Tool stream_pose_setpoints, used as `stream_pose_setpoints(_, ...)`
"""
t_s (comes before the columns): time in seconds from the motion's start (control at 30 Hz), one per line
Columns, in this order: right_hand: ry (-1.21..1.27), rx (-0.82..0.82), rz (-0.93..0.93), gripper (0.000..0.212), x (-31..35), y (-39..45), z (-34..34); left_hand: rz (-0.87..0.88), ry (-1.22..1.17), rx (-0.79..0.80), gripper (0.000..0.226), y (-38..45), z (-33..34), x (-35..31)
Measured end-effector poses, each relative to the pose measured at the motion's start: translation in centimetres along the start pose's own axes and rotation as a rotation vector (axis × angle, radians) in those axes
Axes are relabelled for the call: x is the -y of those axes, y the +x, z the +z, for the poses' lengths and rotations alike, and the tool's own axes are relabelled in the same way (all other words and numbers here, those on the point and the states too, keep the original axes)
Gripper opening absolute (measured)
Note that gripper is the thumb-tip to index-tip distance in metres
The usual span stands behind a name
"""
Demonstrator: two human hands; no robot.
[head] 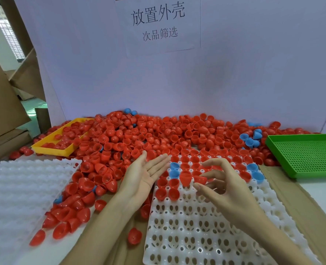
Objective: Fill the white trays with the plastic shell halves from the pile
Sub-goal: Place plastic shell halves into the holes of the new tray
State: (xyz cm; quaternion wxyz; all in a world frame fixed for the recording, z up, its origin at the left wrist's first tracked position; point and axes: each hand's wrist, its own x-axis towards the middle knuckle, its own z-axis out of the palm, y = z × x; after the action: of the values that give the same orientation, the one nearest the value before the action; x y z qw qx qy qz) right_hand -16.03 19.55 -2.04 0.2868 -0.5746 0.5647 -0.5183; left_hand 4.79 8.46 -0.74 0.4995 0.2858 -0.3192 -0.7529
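The right hand point(223, 186) hovers over the white tray point(206, 226), its grip loose and empty, fingers spread and lightly curled just beside a red shell half point(185, 179) standing tilted on the tray and another red half point(200, 179) next to it. The left hand point(145, 173) lies palm up with straight fingers at the tray's far left corner, holding nothing, its grip wide. The tray's far rows carry red halves with several blue halves point(174, 170) among them; its near rows show bare cups. The tray rests on a sheet of brown cardboard point(299, 197) on the tabletop. The pile of shell halves point(139, 138), almost all red, spreads along the tabletop's far edge against a pale wall and down the left side between the two trays. A second white tray point(22, 188) lies bottom up at the tabletop's left edge. A yellow tray point(51, 146) sits half buried at the pile's far left, a green perforated tray point(307, 155) at the right edge. A paper sign point(158, 23) with printed characters hangs on the wall above.
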Motion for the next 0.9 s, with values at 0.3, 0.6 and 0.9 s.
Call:
stream_pose_setpoints(0.3, 0.003, -0.035, -0.063, 0.034, 0.1, 0.1, -0.2, 0.232, 0.818, 0.325, 0.038, -1.1, 0.6, 0.5)
stream_pose_setpoints(0.6, -0.054, 0.004, -0.079, 0.046, 0.0, 0.1, -0.7, 0.504, 1.096, 0.407, 0.025, -1.7, 0.9, 2.2)
stream_pose_setpoints(0.9, -0.100, -0.047, -0.110, 0.029, 0.5, 0.0, -0.6, 0.518, 1.069, 0.337, 0.017, -2.0, 1.2, 2.7)
